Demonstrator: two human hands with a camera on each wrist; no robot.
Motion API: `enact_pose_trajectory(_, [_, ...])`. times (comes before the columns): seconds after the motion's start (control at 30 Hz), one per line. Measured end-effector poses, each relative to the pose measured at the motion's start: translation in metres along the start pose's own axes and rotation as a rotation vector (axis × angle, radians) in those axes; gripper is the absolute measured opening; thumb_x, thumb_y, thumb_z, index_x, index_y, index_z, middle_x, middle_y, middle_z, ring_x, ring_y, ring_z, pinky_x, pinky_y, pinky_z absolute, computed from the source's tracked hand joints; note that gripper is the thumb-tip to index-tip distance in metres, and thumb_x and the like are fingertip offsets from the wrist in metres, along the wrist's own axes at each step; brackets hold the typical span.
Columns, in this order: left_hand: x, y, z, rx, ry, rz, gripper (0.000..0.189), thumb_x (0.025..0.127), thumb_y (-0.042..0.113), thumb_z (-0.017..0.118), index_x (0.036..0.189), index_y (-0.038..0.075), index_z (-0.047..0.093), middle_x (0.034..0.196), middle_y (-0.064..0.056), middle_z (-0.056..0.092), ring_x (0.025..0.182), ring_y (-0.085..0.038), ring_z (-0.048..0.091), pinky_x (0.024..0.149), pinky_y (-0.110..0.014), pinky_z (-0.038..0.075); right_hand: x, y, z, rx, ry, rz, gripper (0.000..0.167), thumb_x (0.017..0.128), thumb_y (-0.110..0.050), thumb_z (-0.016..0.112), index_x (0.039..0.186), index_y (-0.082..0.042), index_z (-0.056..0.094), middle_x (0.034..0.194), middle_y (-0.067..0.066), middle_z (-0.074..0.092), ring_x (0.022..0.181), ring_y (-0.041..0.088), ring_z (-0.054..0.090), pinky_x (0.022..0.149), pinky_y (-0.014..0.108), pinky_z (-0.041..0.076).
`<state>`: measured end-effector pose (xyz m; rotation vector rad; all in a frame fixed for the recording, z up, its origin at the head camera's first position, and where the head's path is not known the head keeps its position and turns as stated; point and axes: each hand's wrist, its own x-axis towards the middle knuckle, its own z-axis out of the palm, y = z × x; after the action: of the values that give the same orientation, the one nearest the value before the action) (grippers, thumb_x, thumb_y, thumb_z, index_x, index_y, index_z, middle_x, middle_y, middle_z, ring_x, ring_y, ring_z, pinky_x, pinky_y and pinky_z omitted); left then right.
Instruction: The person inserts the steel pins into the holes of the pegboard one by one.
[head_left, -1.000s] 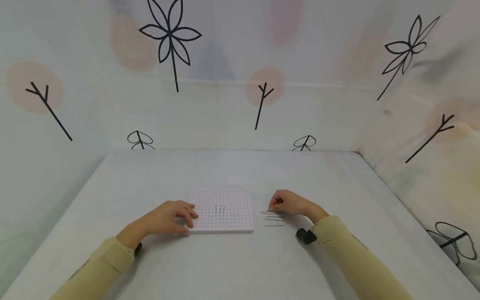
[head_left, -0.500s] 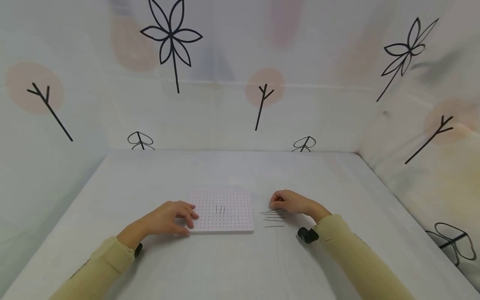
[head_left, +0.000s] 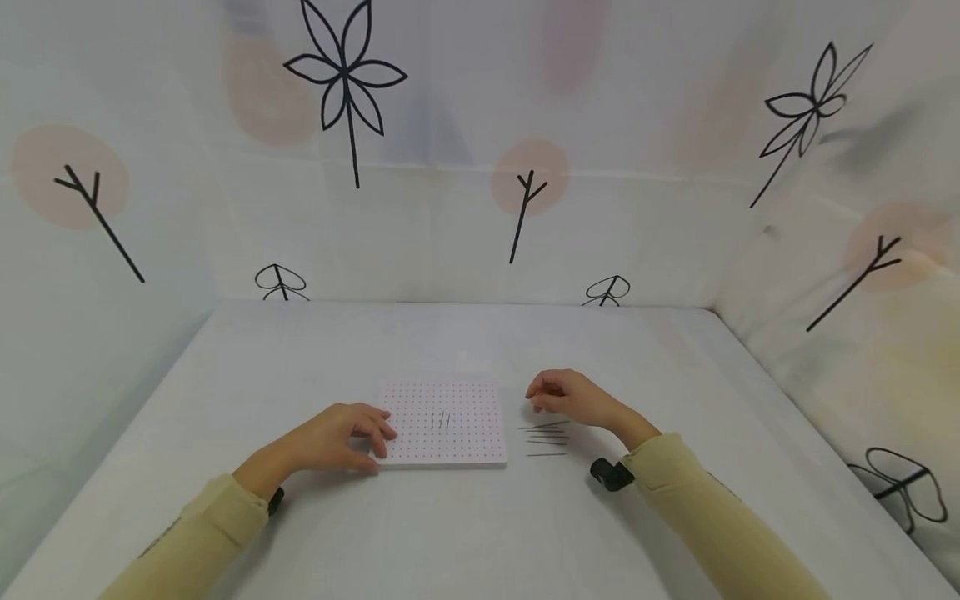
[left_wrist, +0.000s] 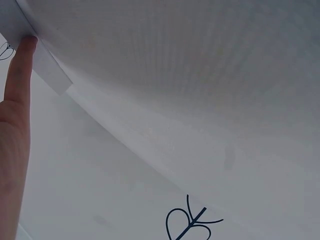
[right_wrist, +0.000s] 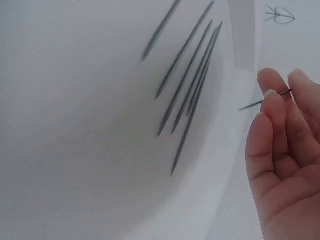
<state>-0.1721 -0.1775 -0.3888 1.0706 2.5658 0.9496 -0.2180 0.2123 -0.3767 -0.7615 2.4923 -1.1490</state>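
A white board (head_left: 476, 429) with a grid of small dots lies on the table, and three thin dark needles (head_left: 442, 421) stand near its middle. My left hand (head_left: 330, 437) rests on its left side with relaxed fingers; in the left wrist view a straight digit (left_wrist: 21, 75) touches the board's side wall (left_wrist: 50, 72). To the right of the board, my right hand (head_left: 576, 398) is raised slightly, pinching one needle (right_wrist: 251, 105) between thumb and fingertips. Several loose needles (right_wrist: 185, 78) lie on the table just in front of that hand, two of them crossing or touching.
A white cloth covers the table (head_left: 450, 533). Cloth walls (head_left: 420, 233) with black plant drawings rise at the back and both sides. Each wrist carries a small black camera, the right one (head_left: 611, 473) being plainer to see.
My right hand has lifted from the loose needles and shifted a little left and away, with one needle in its fingers. The left hand and board have stayed put.
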Motion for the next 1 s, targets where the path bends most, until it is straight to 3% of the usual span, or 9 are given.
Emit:
enact_pose_trajectory(0.13, [0.000, 0.001, 0.000, -0.006, -0.002, -0.007, 0.015, 0.072, 0.014, 0.080, 0.079, 0.022, 0.069, 0.107, 0.006, 0.065, 0.119, -0.028, 0.049, 0.098, -0.047, 0.039, 0.001, -0.006, 0.003, 0.055, 0.006, -0.019, 0.012, 0.090, -0.008, 0.061, 0.098, 0.001, 0.059, 0.092, 0.010, 0.066, 0.083, 0.027, 0.063, 0.074, 0.038, 0.054])
enact_pose_trajectory(0.67, [-0.001, 0.000, 0.000, -0.008, 0.001, 0.005, 0.015, 0.072, 0.014, 0.080, 0.079, 0.022, 0.069, 0.106, 0.006, 0.066, 0.119, -0.028, 0.049, 0.098, -0.045, 0.040, 0.008, -0.021, 0.018, 0.117, 0.006, -0.076, 0.006, 0.086, -0.007, 0.066, 0.089, -0.004, 0.061, 0.088, 0.011, 0.066, 0.081, 0.027, 0.065, 0.072, 0.031, 0.055])
enact_pose_trajectory(1.0, [0.000, -0.001, 0.000, -0.016, 0.008, 0.020, 0.015, 0.072, 0.014, 0.080, 0.079, 0.022, 0.070, 0.106, 0.006, 0.066, 0.118, -0.028, 0.050, 0.097, -0.043, 0.041, 0.015, -0.024, 0.027, 0.132, 0.008, -0.104, 0.009, 0.085, -0.007, 0.067, 0.089, -0.002, 0.061, 0.086, 0.007, 0.067, 0.078, 0.018, 0.065, 0.071, 0.029, 0.055])
